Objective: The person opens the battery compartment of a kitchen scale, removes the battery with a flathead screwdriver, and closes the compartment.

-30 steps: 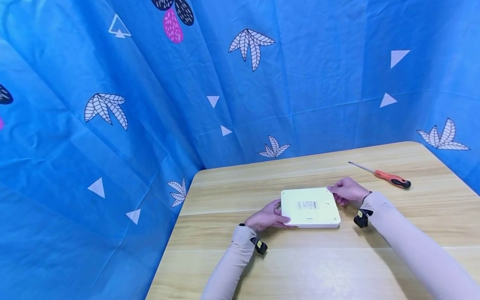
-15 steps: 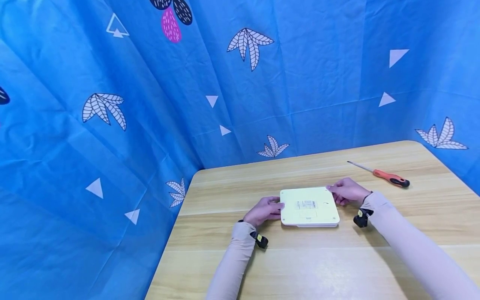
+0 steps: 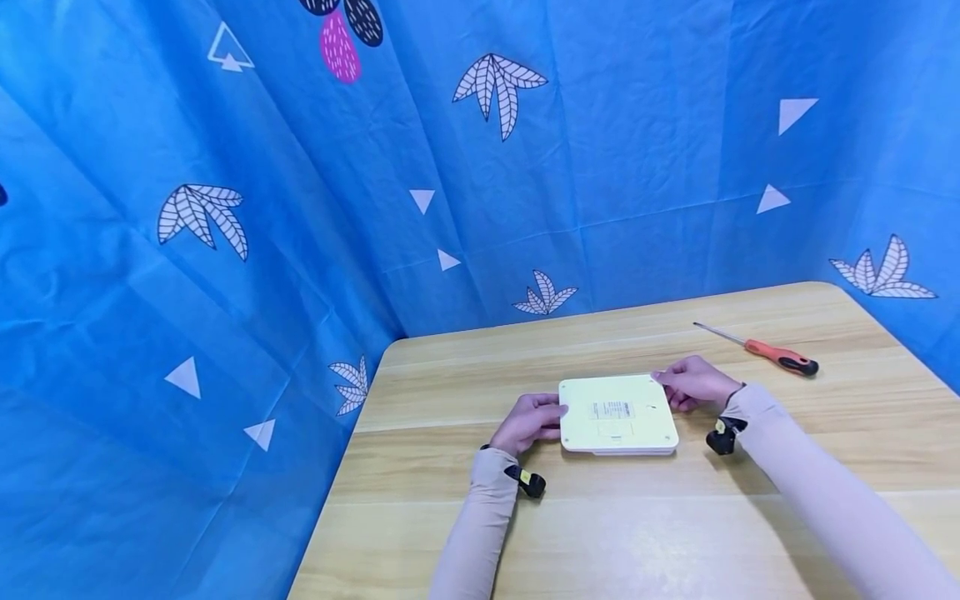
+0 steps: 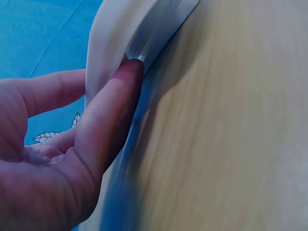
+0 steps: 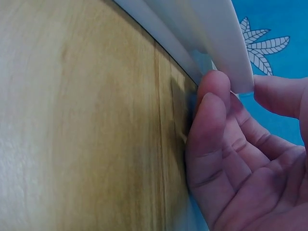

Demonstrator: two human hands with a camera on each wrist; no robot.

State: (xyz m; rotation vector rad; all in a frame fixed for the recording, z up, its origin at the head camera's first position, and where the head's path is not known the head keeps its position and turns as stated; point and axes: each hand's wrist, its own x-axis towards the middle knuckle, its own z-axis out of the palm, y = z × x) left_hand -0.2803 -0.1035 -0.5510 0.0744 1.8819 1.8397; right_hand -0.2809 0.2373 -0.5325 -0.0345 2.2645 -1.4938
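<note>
A flat white rectangular device [image 3: 618, 414] lies underside up on the wooden table, with a printed label, a small cover outline and screws near its corners. My left hand [image 3: 527, 422] holds its left edge; in the left wrist view, the thumb and a finger [image 4: 113, 108] are on opposite faces of the rim. At the far right corner, my right hand [image 3: 693, 382] pinches the rim. The right wrist view shows curled fingers [image 5: 209, 130] below the device's edge [image 5: 226, 43] and the thumb against its outer face.
A screwdriver [image 3: 780, 357] with a red and black handle lies on the table [image 3: 600, 533] behind and right of the device. A blue patterned curtain [image 3: 637, 167] hangs along the back and left sides.
My left hand has moved from the device's near left corner to the middle of its left edge, drawing the thumb back from the top face. My right hand and the screwdriver stay put.
</note>
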